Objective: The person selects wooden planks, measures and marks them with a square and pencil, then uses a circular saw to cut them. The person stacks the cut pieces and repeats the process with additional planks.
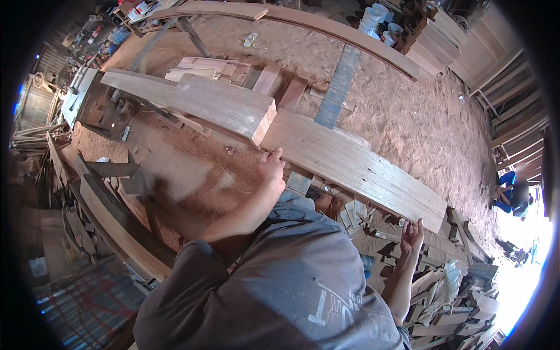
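A long pale wooden board (356, 169) lies across the middle, sloping down to the right, over a dark narrow plank (337, 81). A thick, boxy timber piece (227, 108) rests at its left end. My left hand (272, 169) grips the board's near edge just below that timber, fingers curled on it. My right hand (411, 236) holds the same near edge by the right end, with fingers bent upward at it.
Another long beam (315, 20) spans the back, near white buckets (370, 20). Stacked planks (116, 210) stand at left; scrap wood (443, 297) piles at lower right. Short boards (268, 76) lie behind the timber. A person in blue (506, 201) sits far right.
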`<move>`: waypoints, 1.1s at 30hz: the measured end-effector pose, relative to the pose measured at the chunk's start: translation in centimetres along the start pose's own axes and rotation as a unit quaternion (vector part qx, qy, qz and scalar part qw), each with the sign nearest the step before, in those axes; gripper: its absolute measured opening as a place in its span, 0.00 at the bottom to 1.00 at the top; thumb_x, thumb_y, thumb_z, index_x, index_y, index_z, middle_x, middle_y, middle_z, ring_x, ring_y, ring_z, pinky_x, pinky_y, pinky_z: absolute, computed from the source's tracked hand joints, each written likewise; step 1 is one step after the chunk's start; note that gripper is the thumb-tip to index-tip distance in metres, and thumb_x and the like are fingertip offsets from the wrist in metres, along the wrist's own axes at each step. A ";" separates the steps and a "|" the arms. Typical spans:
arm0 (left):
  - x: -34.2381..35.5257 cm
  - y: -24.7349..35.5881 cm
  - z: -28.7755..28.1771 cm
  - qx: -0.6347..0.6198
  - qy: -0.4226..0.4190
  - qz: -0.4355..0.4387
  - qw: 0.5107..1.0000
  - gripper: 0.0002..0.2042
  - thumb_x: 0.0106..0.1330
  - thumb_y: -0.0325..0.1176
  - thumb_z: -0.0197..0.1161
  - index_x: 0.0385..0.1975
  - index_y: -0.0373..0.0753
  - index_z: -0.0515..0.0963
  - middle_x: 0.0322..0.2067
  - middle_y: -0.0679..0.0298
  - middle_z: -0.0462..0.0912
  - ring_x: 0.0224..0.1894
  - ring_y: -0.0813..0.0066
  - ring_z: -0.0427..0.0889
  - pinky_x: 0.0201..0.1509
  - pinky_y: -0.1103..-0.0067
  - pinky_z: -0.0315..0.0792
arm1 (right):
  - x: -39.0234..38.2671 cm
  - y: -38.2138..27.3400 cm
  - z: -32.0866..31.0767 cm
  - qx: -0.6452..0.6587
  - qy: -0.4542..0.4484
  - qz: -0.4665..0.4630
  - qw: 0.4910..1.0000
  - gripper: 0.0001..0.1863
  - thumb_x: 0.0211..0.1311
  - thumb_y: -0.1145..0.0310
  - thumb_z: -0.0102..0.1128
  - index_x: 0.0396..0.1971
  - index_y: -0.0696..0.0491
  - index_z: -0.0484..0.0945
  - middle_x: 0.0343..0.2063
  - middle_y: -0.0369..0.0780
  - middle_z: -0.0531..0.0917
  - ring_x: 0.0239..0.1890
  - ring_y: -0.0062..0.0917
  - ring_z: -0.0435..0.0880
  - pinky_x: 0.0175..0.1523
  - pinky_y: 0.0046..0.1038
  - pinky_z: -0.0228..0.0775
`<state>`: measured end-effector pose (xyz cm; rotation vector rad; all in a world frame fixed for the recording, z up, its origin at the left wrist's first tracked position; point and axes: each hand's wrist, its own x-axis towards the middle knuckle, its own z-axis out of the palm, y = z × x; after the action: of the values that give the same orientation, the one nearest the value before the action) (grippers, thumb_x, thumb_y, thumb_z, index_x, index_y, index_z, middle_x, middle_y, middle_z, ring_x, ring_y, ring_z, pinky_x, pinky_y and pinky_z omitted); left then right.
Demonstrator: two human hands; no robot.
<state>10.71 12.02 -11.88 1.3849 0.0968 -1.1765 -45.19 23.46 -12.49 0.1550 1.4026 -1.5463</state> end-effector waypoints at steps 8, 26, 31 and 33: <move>-0.5 0.4 0.1 -0.002 0.004 0.000 1.000 0.13 0.76 0.31 0.72 0.55 0.41 0.78 0.47 0.72 0.82 0.49 0.79 0.79 0.55 0.74 0.76 | 0.2 -0.1 -0.6 -0.024 -0.033 -0.001 0.999 0.26 0.73 0.53 0.75 0.56 0.58 0.79 0.48 0.39 0.84 0.55 0.29 0.84 0.68 0.32 0.82; 3.8 1.7 -4.8 0.402 0.049 0.394 0.825 0.37 0.55 0.48 0.88 0.56 0.30 0.75 0.56 0.46 0.78 0.62 0.43 0.75 0.69 0.54 0.69 | -0.1 0.0 -1.2 -0.054 -0.050 0.001 0.997 0.44 0.74 0.53 0.74 0.74 0.64 0.59 0.68 0.50 0.69 0.74 0.42 0.71 0.79 0.39 0.72; 4.8 2.6 -5.6 0.419 0.050 0.441 0.792 0.35 0.55 0.51 0.88 0.52 0.30 0.80 0.55 0.45 0.78 0.61 0.42 0.75 0.68 0.52 0.68 | -0.8 0.0 -0.3 -0.049 -0.013 0.004 0.999 0.27 0.77 0.56 0.72 0.64 0.57 0.75 0.57 0.43 0.81 0.62 0.34 0.84 0.69 0.34 0.84; 5.1 2.3 -6.0 0.402 0.033 0.457 0.793 0.35 0.55 0.53 0.87 0.51 0.30 0.80 0.55 0.44 0.77 0.61 0.41 0.75 0.68 0.50 0.68 | -0.7 0.2 -0.6 -0.051 -0.011 -0.007 0.999 0.25 0.76 0.56 0.72 0.61 0.57 0.77 0.55 0.42 0.82 0.62 0.34 0.84 0.70 0.35 0.83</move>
<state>18.07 13.14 -15.31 1.8545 -1.0398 -0.2959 -44.98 24.38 -12.35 0.0672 1.4646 -1.4801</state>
